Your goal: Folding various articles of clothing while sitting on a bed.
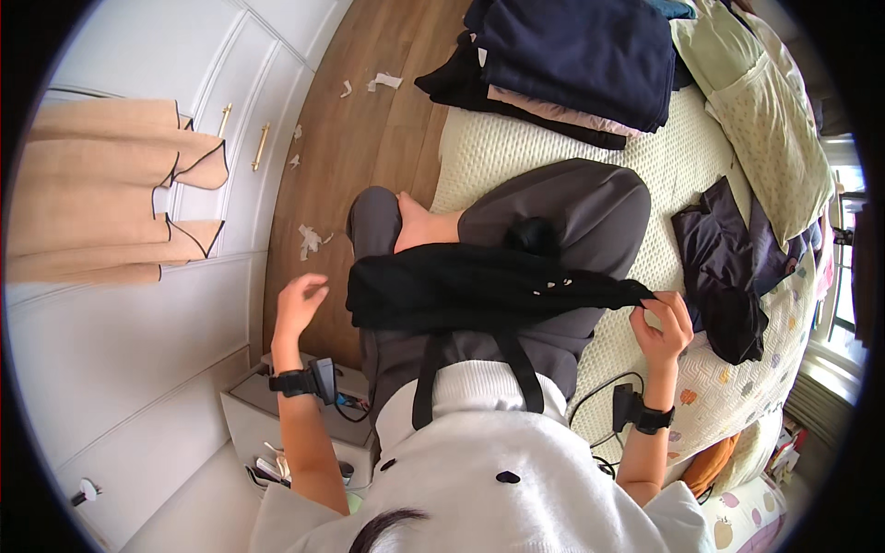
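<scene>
The black garment (424,288) lies across the lap (590,207), its right end pinched by the right hand (664,327); the left hand (300,306), loosely spread, holds nothing. A one-sided tug could bunch the unheld left end.

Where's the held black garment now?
Head view, centre: the black garment lies across the person's lap, its right end pinched in the right hand.

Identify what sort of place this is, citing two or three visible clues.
Most likely a bedroom: a bed-like surface with a textured cream cover, a stack of folded clothes on it, and white cupboard doors with gold-coloured handles.
</scene>
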A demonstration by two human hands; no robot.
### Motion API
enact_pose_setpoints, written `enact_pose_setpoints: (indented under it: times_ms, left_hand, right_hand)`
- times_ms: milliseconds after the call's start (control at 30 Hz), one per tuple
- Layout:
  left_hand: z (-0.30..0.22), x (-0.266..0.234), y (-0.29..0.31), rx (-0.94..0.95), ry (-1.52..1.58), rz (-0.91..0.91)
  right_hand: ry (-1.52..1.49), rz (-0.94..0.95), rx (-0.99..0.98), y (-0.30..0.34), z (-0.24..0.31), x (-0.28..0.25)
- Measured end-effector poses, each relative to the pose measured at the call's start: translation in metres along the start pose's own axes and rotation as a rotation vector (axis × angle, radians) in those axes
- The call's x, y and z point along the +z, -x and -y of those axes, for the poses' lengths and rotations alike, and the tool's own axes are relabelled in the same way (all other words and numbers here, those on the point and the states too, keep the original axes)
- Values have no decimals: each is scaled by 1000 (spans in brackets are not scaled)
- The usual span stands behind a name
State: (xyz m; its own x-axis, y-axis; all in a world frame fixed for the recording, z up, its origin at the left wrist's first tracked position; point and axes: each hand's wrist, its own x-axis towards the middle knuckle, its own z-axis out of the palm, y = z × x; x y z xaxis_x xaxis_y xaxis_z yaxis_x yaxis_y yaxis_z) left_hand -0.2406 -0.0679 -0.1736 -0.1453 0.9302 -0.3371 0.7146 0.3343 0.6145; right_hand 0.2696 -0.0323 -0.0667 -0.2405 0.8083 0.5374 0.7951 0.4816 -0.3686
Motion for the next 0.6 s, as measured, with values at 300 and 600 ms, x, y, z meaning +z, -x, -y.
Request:
enact_pose_setpoints:
  times_ms: [300, 600]
  left_hand:
    - [-82, 53, -7, 320, -178, 178]
    - [-114, -54, -21, 64, 516, 95]
  right_hand:
    - [-34, -222, 202, -23, 3, -5]
    - [1096, -434, 242, -31, -59, -121]
